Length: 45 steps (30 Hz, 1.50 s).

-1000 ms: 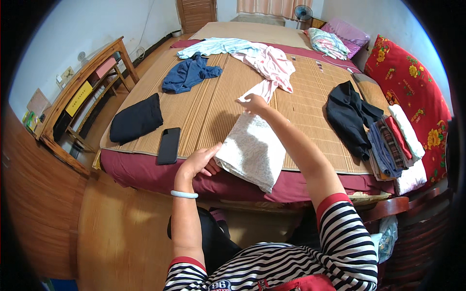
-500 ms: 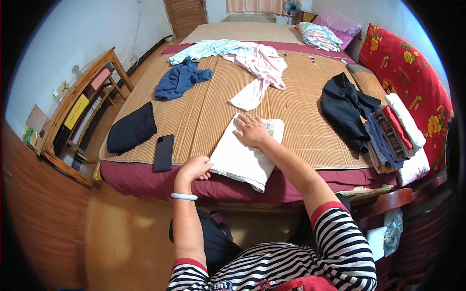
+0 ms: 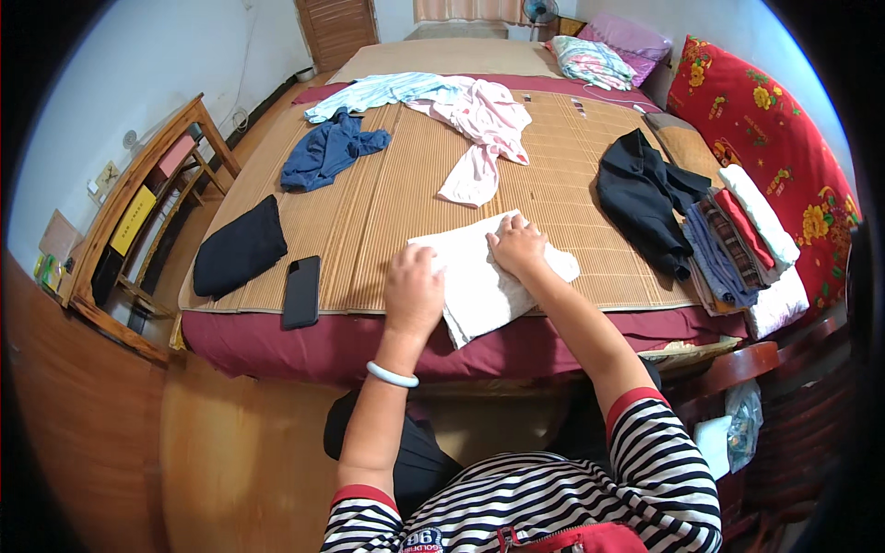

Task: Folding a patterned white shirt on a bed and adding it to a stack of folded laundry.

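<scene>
A white folded garment (image 3: 475,293) lies on the bamboo mat at the bed's near edge, one end hanging slightly over it. My right hand (image 3: 518,247) rests on its upper part, open, with the fingers spread over the cloth. At the garment's left edge is my left hand (image 3: 415,288), slightly blurred, its fingers loosely bent and apart; whether it touches the cloth is hard to see. A pale bangle (image 3: 393,375) circles my left wrist. To the left lie a black phone (image 3: 301,293) and a folded black garment (image 3: 241,247).
Farther back on the mat (image 3: 387,198) lie a crumpled blue garment (image 3: 327,155), a pink one (image 3: 484,124) and a light blue striped one (image 3: 383,90). At right are black clothing (image 3: 645,203) and a folded clothes stack (image 3: 737,244). A wooden chair (image 3: 737,369) stands near the bed corner.
My left hand has left the garment's lower left corner and moved up and right. The white garment has turned and shifted right, with my right hand still on it.
</scene>
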Tool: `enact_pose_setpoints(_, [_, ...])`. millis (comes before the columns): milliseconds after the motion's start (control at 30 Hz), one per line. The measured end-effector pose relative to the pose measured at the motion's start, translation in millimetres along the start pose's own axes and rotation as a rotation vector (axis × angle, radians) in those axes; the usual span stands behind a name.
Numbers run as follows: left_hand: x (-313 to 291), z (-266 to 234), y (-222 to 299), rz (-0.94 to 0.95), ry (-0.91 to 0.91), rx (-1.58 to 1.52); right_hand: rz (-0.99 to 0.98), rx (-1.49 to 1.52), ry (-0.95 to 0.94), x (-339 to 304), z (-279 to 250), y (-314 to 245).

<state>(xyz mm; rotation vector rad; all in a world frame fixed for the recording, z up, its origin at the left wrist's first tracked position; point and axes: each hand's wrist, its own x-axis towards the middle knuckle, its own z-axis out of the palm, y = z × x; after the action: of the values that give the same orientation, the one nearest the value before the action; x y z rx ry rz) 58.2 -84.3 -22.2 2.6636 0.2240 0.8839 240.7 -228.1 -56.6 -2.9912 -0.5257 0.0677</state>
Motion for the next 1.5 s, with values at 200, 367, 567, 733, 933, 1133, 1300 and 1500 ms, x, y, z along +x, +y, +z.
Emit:
enact_pose_setpoints(200, [-15.5, 36.5, 38.8, 0.137, -0.228, 0.138, -0.023, -0.108, 0.053, -21.9, -0.7, 28.5])
enact_pose_setpoints(367, [-13.0, 43.2, 20.5, -0.05, -0.621, 0.28, -0.026, -0.015, 0.183, -30.6, 8.0, 72.2])
enact_pose_setpoints(567, [-5.0, 37.3, 34.3, -0.03, -0.613, 0.266, -0.051, 0.044, 0.159, -32.5, 4.1, 87.6])
enact_pose_setpoints(733, [0.4, 50.0, 26.5, 0.042, -0.464, 0.218, -0.389, 0.083, 0.141, -65.0, -9.5, 48.5])
enact_pose_setpoints(933, [15.3, 60.5, 21.0, -0.051, -0.623, 0.221, -0.571, 0.188, 0.034, -53.4, 16.2, 65.9])
enact_pose_setpoints(1133, [21.6, 63.8, 15.5, -0.054, -0.639, 0.24, -0.313, 0.124, 0.057, -22.3, 5.9, 104.2])
enact_pose_setpoints(1300, [17.7, 59.1, 31.8, -0.031, -0.622, 0.319, -0.268, 0.093, 0.047, -28.1, -3.9, 102.6])
enact_pose_setpoints(1500, [8.3, 63.9, 54.5, 0.13, -0.697, 0.265, -0.593, 0.183, 0.146, -78.7, 16.1, 65.5])
